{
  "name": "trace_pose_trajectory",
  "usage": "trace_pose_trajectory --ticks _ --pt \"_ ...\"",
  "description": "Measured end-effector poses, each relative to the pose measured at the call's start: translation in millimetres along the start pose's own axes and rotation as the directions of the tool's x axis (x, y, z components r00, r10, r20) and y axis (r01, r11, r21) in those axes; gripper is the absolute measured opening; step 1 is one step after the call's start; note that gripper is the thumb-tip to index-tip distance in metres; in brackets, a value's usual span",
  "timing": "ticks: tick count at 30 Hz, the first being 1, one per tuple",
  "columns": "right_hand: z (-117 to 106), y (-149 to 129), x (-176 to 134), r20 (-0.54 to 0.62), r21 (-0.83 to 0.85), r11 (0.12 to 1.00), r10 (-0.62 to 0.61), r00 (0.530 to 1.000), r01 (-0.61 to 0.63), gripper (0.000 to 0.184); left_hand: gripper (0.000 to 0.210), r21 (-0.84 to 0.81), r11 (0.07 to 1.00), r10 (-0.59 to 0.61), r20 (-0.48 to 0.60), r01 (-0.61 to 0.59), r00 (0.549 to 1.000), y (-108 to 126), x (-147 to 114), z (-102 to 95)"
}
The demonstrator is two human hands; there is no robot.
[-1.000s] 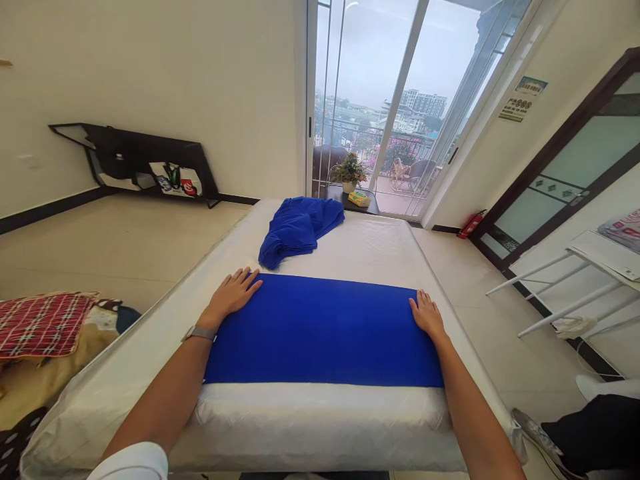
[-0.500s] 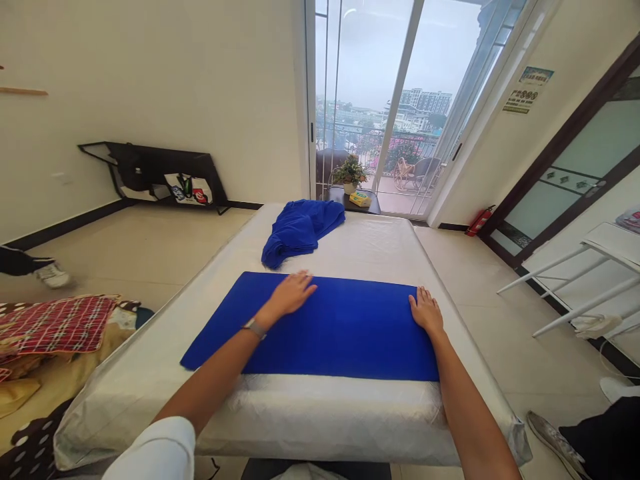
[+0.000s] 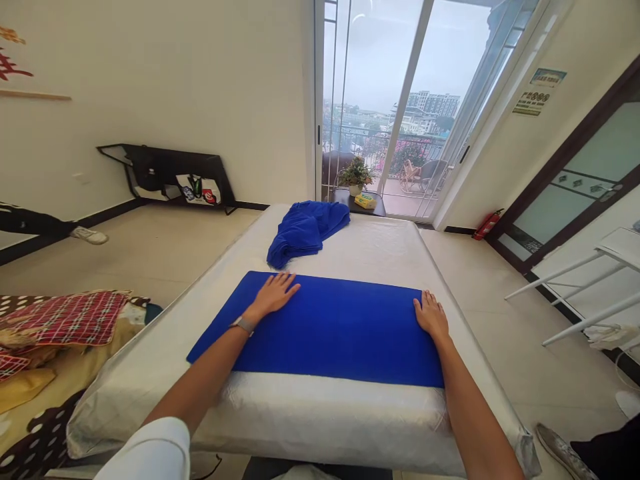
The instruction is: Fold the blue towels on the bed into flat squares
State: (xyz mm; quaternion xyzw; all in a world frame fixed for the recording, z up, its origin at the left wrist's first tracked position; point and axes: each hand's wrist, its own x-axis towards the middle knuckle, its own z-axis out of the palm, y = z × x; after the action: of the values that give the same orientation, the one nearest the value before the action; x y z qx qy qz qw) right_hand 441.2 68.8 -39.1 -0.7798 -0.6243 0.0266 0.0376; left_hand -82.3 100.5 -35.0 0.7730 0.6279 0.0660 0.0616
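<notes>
A flat, folded blue cloth lies smooth across the near part of a table with a pale, shiny cover. My left hand rests palm down near the cloth's far left edge, fingers spread; a watch sits on that wrist. At the far right corner my right hand lies flat with its fingers stretched out. Beyond the folded piece sits a crumpled heap of blue fabric, which neither hand touches.
Patterned blankets lie at the left. A person's leg and shoe show at far left, another person's shoe at lower right. A small table with a potted plant stands by the glass door. White metal legs stand at the right.
My left hand has slid left along the cloth, toward its far left corner. My right hand has stayed at the right corner. The view has shifted slightly, and the person's leg at left has moved.
</notes>
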Motion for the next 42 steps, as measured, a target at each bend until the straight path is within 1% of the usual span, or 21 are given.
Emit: trace_pose_trajectory --ticks 2,3,5,7,9,11,13,15,17,19,21,23,25,27,29,31,34,36,37,39,42 --pt "0 -1 0 0.007 0.001 1.000 0.004 1.000 -0.004 0.071 0.078 0.031 0.994 -0.107 -0.001 0.107 0.994 -41 -7 -8.4" --pt "0 -1 0 0.010 -0.001 1.000 0.007 1.000 -0.007 0.071 0.077 0.041 0.988 -0.147 -0.007 0.147 0.989 -57 -11 -11.2" --pt "-2 -1 1 0.023 -0.012 1.000 0.014 1.000 -0.014 0.071 0.076 0.050 0.981 -0.186 -0.024 0.187 0.982 -78 -16 -14.0" --pt "-8 -2 1 0.057 -0.041 0.999 0.026 0.998 -0.024 0.070 0.076 0.049 0.981 -0.186 -0.046 0.188 0.981 -86 -20 -13.8" --pt "-18 -9 1 0.089 -0.100 0.994 0.061 0.994 -0.052 0.068 0.077 0.049 0.982 -0.179 -0.068 0.183 0.981 -86 -21 -12.5" --pt "-28 -26 -2 0.060 -0.161 0.985 0.078 0.995 -0.067 0.065 0.078 0.048 0.982 -0.179 -0.081 0.183 0.981 -82 -21 -11.6" --pt "-36 -59 -9 -0.008 -0.178 0.984 0.010 1.000 -0.011 0.062 0.078 0.049 0.982 -0.178 -0.084 0.183 0.980 -79 -20 -11.5" --pt "-37 -105 -21 -0.041 -0.134 0.981 -0.144 0.989 0.138 0.062 0.078 0.051 0.982 -0.177 -0.085 0.182 0.981 -78 -20 -11.9" --pt "-32 -159 -33 -0.032 -0.056 0.953 -0.301 0.953 0.299 0.062 0.077 0.056 0.982 -0.173 -0.088 0.179 0.981 -79 -21 -12.4" --pt "-22 -207 -44 -0.001 0.037 0.903 -0.429 0.903 0.429 0.065 0.076 0.063 0.983 -0.164 -0.094 0.170 0.982 -79 -21 -12.6" --pt "-12 -240 -49 0.028 0.094 0.871 -0.486 0.873 0.482 0.068 0.075 0.069 0.984 -0.156 -0.101 0.163 0.983 -80 -22 -12.3" --pt "-3 -252 -49 0.060 0.125 0.864 -0.497 0.865 0.488 0.070 0.074 0.074 0.984 -0.153 -0.101 0.161 0.983 -80 -22 -11.7" --pt "2 -244 -44 0.081 0.130 0.873 -0.483 0.872 0.471 0.070 0.074 0.078 0.984 -0.152 -0.102 0.160 0.983 -80 -22 -10.8" --pt "3 -220 -37 0.084 0.112 0.889 -0.454 0.887 0.444 0.070 0.074 0.081 0.984 -0.149 -0.106 0.158 0.983 -81 -22 -9.9" --pt "2 -183 -28 0.085 0.083 0.913 -0.406 0.910 0.400 0.069 0.074 0.084 0.985 -0.144 -0.109 0.153 0.984 -82 -22 -9.4" --pt "0 -140 -19 0.087 0.046 0.942 -0.334 0.938 0.331 0.068 0.074 0.083 0.984 -0.146 -0.103 0.155 0.984 -83 -22 -9.2" --pt "-5 -74 -8 0.084 -0.012 0.982 -0.187 0.979 0.188 0.068 0.075 0.078 0.984 -0.155 -0.089 0.162 0.984 -84 -21 -9.4" --pt "-6 -39 -3 0.066 -0.034 0.995 -0.095 0.993 0.098 0.069 0.075 0.081 0.984 -0.152 -0.085 0.159 0.985 -83 -21 -9.5" --pt "-6 -27 -1 0.056 -0.038 0.997 -0.065 0.996 0.067 0.069 0.074 0.085 0.984 -0.149 -0.081 0.156 0.985 -83 -21 -9.5" --pt "-5 -13 0 0.039 -0.037 0.999 -0.036 0.999 0.038 0.069 0.073 0.092 0.983 -0.151 -0.066 0.157 0.986 -84 -20 -10.4" --pt "-3 -11 0 0.017 -0.029 0.999 -0.022 1.000 0.023 0.068 0.073 0.109 0.979 -0.169 -0.016 0.170 0.985 -85 -18 -15.1"
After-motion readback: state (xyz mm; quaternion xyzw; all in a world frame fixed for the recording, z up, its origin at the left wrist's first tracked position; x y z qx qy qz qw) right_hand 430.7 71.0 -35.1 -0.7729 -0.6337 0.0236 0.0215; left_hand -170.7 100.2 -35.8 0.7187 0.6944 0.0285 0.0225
